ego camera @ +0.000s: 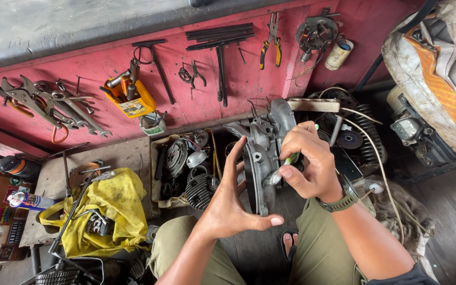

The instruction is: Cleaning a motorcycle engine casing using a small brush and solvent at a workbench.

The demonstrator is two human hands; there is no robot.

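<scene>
Engine casing (262, 158) upright between the knees, left hand (233, 203) spread open bracing its near-left face, right hand (310, 163) pinching a green-handled tool (286, 164) against it; mid-scrape, next stroke needs steady bracing.

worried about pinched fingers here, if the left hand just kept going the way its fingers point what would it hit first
Most likely the grey metal engine casing: the left hand is open, fingertips already at its rim. Past that sits the red wall, though depth is hard to judge from above.
</scene>
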